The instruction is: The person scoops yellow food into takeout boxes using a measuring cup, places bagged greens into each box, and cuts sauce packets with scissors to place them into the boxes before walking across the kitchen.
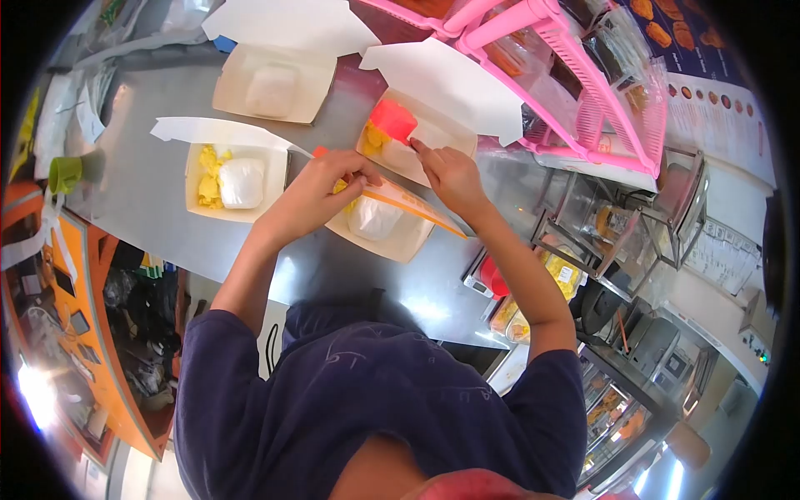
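Observation:
My left hand (323, 187) is closed over the raised lid (417, 204) of the nearest takeaway box (404, 240), its fingers at the lid's left end. In that box lie a white wrapped block (373, 218) and some yellow food, partly covered by my hand. My right hand (452, 173) is closed, with its fingertips at a red piece (394, 119) in the box behind (442, 133). Whether those fingers grip the red piece or the box edge is hard to see. Yellow food (374, 139) lies beside the red piece.
To the left stands an open box (193, 179) with yellow food and a white wrapped block (242, 183). Another open box (229, 87) behind holds a white block (272, 90). A pink basket (583, 100) and metal rack (596, 217) are at right; a green cup (64, 175) is far left.

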The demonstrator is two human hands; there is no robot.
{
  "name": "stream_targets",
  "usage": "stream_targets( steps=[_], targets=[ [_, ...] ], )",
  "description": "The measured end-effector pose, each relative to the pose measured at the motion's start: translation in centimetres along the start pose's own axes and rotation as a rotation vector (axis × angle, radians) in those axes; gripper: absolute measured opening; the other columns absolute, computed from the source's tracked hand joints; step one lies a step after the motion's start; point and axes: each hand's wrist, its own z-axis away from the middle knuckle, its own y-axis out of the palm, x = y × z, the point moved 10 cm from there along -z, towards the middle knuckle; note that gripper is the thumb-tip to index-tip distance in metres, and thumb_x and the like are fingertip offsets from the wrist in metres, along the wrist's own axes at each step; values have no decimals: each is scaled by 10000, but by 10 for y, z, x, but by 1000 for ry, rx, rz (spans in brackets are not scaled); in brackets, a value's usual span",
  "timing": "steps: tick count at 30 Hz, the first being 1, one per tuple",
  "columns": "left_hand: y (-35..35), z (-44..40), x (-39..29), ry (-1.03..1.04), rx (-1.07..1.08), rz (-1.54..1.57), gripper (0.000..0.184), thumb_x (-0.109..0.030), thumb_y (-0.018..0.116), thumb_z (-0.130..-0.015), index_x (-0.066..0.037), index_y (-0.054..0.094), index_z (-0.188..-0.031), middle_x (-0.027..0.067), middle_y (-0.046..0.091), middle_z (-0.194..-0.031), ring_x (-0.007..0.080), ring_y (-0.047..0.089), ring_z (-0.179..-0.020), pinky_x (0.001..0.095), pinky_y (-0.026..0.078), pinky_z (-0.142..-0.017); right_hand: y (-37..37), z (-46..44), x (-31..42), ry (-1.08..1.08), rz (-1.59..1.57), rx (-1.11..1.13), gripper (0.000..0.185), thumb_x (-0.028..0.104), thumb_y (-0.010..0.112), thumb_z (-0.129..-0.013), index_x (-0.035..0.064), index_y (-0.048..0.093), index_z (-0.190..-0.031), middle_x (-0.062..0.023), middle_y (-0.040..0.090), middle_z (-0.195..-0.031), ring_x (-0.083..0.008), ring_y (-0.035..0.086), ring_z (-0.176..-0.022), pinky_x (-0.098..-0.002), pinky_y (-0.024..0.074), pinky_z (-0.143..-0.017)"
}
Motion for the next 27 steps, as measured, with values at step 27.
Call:
stream_targets(
  steps=[27],
  targets=[
    [4, -1, -29, 192, -263, -262, 164, -93, 506, -857, -19, 599, -970, 108, 606, -983, 219, 563, -940, 298, 414, -838, -14, 59, -57, 975, -1601, -244, 280, 202, 531, -900, -15, 573, -1073, 63, 231, -565, -68, 231, -475, -230, 253, -468]
  ],
)
